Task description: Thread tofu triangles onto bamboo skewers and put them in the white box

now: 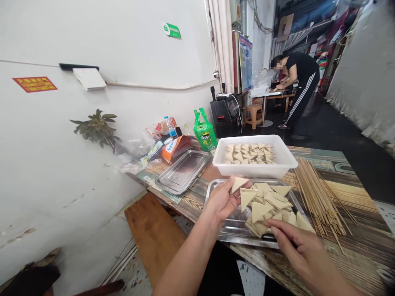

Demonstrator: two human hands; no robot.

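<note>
My left hand (pixel 222 201) is closed on a pale triangular tofu piece (pixel 238 183), held between thumb and fingers above the tray's left part. Low at the tray's front edge, my right hand (pixel 298 242) pinches a thin bamboo skewer (pixel 268 222); only a short bit shows, and the rest blends into the tofu behind it. Another triangle (pixel 247 198) appears just right of my left fingers; whether it is on the skewer I cannot tell. A heap of tofu triangles (pixel 262 210) lies in the metal tray (pixel 230 231) beneath both hands.
Behind the tray stands a white plastic tub (pixel 256 169) holding skewered triangles. Loose bamboo skewers (pixel 321 197) lie at right. An unused-looking metal tray (pixel 185 170), green bag (pixel 205 131) and orange package (pixel 175 149) are at left. A person (pixel 299 78) bends over a farther table.
</note>
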